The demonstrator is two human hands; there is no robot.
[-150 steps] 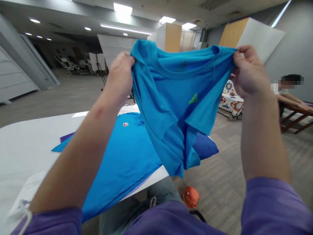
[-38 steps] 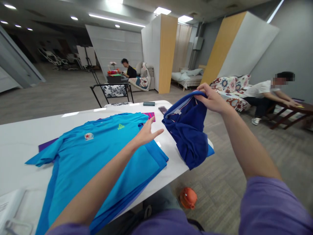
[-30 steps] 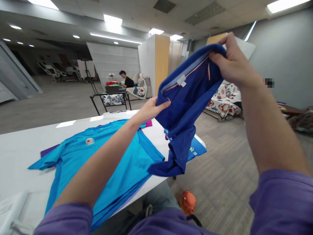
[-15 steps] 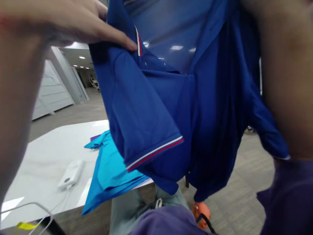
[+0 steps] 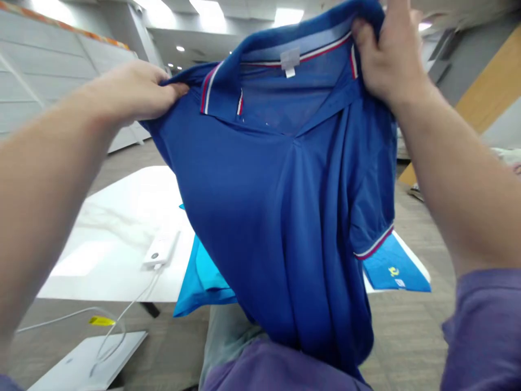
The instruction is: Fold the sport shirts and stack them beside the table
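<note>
Polo shirt, dark blue w/ red-white trim, hangs open btwn both hands in front of the white table, blocking the view of its middle. L to R around it: flat silver item below table level, white box w/ cord, lt blue shirt partly hidden, blue cloth at table's R end. L hand is clamped on the polo's shoulder, fingers closed; R hand pinches its collar area, also closed.

Left hand and right hand raised, fingers pinched closed, forearms angling inward, right higher
</note>
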